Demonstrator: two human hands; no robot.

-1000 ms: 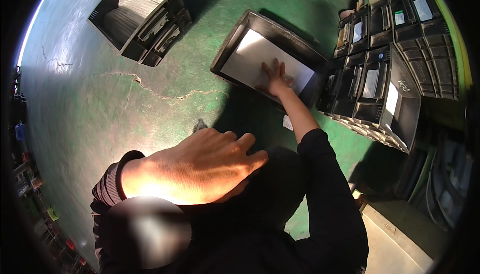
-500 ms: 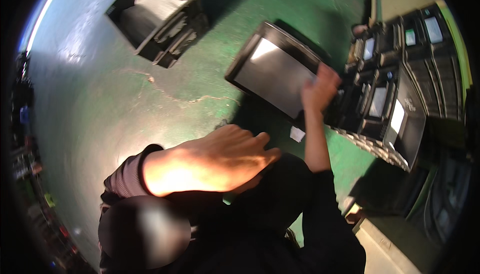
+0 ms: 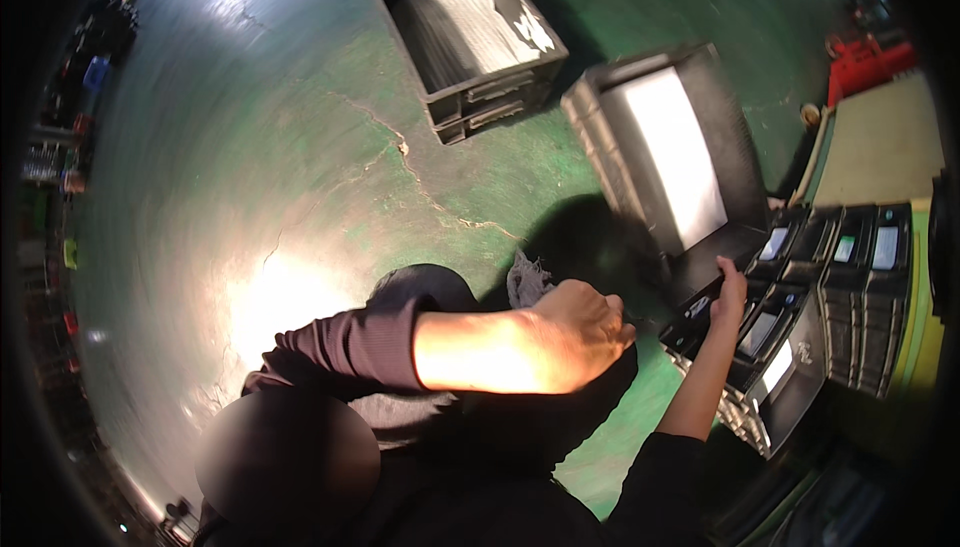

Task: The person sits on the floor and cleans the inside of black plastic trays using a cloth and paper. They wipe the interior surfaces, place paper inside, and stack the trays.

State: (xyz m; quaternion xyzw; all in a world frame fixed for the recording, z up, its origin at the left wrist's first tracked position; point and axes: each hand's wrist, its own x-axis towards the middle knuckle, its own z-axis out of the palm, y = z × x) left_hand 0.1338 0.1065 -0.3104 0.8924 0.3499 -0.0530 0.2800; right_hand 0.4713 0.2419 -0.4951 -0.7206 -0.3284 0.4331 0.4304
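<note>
My left hand (image 3: 580, 337) is closed in a fist in front of my body. A crumpled grey rag (image 3: 527, 280) with a frayed end sticks out at its far side; the part inside the fist is hidden. At the right, my right hand (image 3: 731, 295) grips the near edge of a black plastic crate (image 3: 602, 142), thumb up along the rim. This crate is tilted up, its open side turned toward me. Bright glare covers much of its inner base, and I see nothing lying inside.
Beyond, stacked grey crates (image 3: 500, 87) stand on the green floor (image 3: 330, 177), with ribbed whitish sheets (image 3: 470, 22) in the top one. Several black bins with labels (image 3: 860, 297) stand at the right, close to my right arm. A red object (image 3: 870, 62) is at the far right.
The crate has gone from lying flat to tilted up, with my right hand now on its near edge. My left fist has shifted right. The whole view has turned.
</note>
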